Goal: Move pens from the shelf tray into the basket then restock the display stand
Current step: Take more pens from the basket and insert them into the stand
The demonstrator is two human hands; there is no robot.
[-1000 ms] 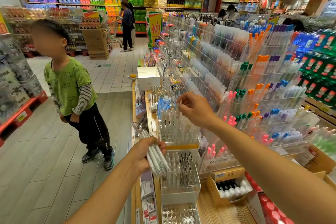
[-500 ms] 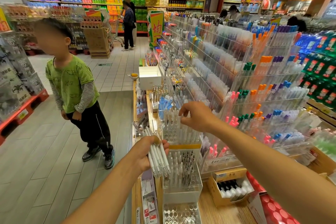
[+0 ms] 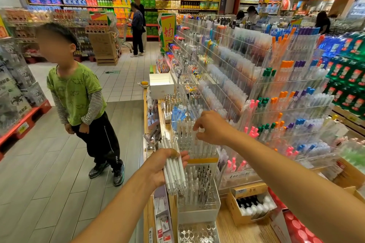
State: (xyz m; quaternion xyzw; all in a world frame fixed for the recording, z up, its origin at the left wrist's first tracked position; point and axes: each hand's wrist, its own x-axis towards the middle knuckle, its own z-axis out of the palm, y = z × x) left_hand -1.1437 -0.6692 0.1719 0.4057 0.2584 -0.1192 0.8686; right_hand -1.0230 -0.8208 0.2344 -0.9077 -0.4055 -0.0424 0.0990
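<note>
My left hand (image 3: pixel 162 165) grips a bundle of white pens (image 3: pixel 176 175), held slanted beside the clear acrylic display stand (image 3: pixel 203 161). This stand holds rows of upright white pens (image 3: pixel 187 140). My right hand (image 3: pixel 212 127) hovers over the stand's top tier, and its thumb and forefinger pinch the top of a white pen (image 3: pixel 201 130) among the standing ones. A lower tier (image 3: pixel 199 209) in front holds several more pens, some with dark tips.
A child in a green shirt (image 3: pixel 79 94) stands in the aisle at the left, close to the counter edge. Tall acrylic racks of coloured pens (image 3: pixel 286 104) rise to the right. A cardboard box of bottles (image 3: pixel 252 203) sits on the wooden counter.
My right hand has dropped lower, down onto the top tier of the stand. My left hand keeps its bundle in about the same place. The child has shifted slightly.
</note>
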